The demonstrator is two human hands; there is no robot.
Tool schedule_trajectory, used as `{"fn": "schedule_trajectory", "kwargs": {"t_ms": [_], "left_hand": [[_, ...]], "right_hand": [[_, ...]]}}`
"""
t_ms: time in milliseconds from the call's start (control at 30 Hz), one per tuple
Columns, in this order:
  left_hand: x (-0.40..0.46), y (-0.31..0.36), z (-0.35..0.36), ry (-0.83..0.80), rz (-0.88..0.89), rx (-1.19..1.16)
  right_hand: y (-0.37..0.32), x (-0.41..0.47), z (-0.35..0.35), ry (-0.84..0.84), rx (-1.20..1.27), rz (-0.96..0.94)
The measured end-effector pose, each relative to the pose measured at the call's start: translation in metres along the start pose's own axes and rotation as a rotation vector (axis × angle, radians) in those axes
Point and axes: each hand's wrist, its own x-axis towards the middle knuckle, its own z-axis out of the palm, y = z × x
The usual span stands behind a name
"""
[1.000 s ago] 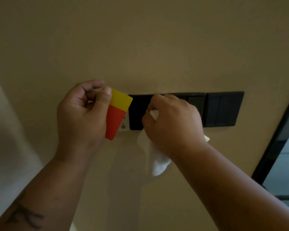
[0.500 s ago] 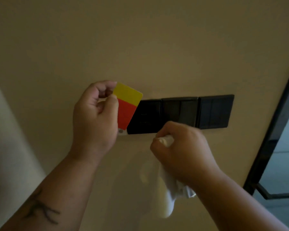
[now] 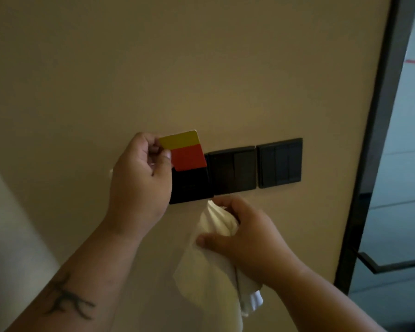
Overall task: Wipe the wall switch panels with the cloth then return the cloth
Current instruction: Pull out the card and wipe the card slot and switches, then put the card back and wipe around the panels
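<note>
A row of three black switch panels is mounted on the beige wall. My left hand pinches a yellow and red card at the top of the leftmost panel. Just below the panels, my right hand grips a white cloth. The cloth hangs down against the wall, apart from the panels.
A dark door frame runs down the right side, with a black handle low on it. A pale wall edge stands at the left.
My right hand has dropped with the cloth from the middle panel to below the row. My left hand has turned the card level over the leftmost panel.
</note>
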Motion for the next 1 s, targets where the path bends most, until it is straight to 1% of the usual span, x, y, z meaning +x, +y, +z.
{"fn": "schedule_trajectory", "kwargs": {"t_ms": [100, 200, 267, 400, 500, 633, 733, 833, 900, 933, 1000], "left_hand": [[-0.001, -0.001, -0.003, -0.017, 0.069, 0.115], [0.003, -0.001, -0.010, -0.006, 0.098, 0.200], [0.004, -0.002, -0.014, -0.028, 0.116, 0.244], [0.001, -0.002, -0.014, -0.056, 0.250, 0.386], [0.003, -0.009, -0.010, -0.062, 0.311, 0.462], [0.004, -0.018, -0.007, -0.107, 0.304, 0.503], [-0.001, -0.021, -0.008, -0.114, 0.287, 0.492], [-0.005, -0.019, -0.012, -0.072, 0.309, 0.497], [-0.015, -0.009, -0.018, -0.060, 0.352, 0.404], [-0.024, -0.004, -0.021, -0.107, 0.365, 0.329], [-0.042, 0.001, -0.024, -0.289, 0.353, 0.274]], "right_hand": [[0.005, -0.003, -0.005, -0.049, -0.040, -0.039], [0.010, -0.006, -0.009, -0.076, 0.024, -0.098], [0.011, -0.007, -0.012, -0.088, 0.063, -0.127], [0.012, -0.006, -0.013, -0.080, 0.055, -0.177], [0.012, -0.006, -0.011, -0.032, 0.052, -0.248], [0.010, -0.005, -0.008, 0.062, 0.041, -0.311], [0.010, -0.006, -0.006, 0.152, 0.022, -0.384], [0.011, -0.007, -0.002, 0.244, -0.046, -0.466], [0.011, -0.005, -0.001, 0.310, -0.041, -0.521], [0.011, -0.004, -0.002, 0.342, -0.019, -0.543], [0.010, -0.002, -0.003, 0.406, -0.008, -0.590]]}}
